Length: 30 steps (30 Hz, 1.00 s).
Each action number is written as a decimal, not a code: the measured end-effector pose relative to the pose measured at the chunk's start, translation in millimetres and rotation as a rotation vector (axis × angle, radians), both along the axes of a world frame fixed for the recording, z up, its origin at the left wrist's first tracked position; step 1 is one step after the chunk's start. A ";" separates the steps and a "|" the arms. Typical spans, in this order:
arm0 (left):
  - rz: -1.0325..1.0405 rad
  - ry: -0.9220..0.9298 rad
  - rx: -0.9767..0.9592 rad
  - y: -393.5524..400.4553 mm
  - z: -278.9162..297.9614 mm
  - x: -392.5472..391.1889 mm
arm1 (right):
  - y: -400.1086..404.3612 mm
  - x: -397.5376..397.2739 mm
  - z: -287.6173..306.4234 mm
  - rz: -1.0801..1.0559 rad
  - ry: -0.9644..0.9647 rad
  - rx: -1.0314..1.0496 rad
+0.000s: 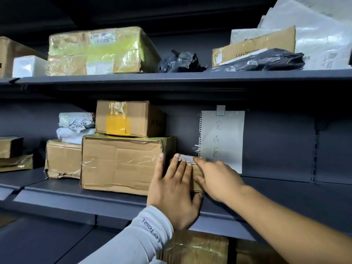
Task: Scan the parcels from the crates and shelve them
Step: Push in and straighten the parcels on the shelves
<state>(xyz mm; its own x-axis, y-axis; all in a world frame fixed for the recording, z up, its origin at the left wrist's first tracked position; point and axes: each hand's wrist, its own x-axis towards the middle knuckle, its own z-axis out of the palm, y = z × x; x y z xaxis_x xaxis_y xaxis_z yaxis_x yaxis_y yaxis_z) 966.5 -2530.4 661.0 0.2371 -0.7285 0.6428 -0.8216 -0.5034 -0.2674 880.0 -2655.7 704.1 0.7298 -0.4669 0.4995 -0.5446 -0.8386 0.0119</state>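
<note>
Straight, spread fingers (179,168) of the left hand (171,193) are pressing the small labelled parcel (187,159) flat, while the right hand (217,180) is steadying its far side, likely seating it on the middle shelf (85,193) beside the large cardboard box (120,162).

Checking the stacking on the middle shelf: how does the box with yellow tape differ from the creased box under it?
The box with yellow tape is smaller and sits on top; the creased box is wider and rests on the shelf. The upper has a yellow patch, the lower only clear tape and dents. The left hand touches only the lower. Both are brown cardboard.
</note>
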 end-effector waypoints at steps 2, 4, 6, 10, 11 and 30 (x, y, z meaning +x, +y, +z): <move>0.048 -0.030 0.049 -0.3 7.3 -4.5 | -3.7 4.6 1.3 -0.005 0.022 -0.005; 0.070 -0.063 0.079 -1.3 9.1 -6.5 | -8.1 8.2 2.0 -0.004 0.028 0.003; 0.094 -0.067 0.088 -0.9 9.6 -9.0 | -12.1 11.4 2.1 -0.005 0.029 0.007; 0.068 0.024 0.018 -3.1 -1.1 -3.4 | -18.2 18.1 -1.3 -0.003 0.021 0.015; 0.042 0.040 -0.027 -4.5 -5.2 -0.2 | -19.3 19.7 -1.8 -0.001 0.020 0.013; -0.168 0.103 -0.319 -9.0 -34.0 17.1 | -43.2 55.5 -5.1 -0.042 0.027 0.018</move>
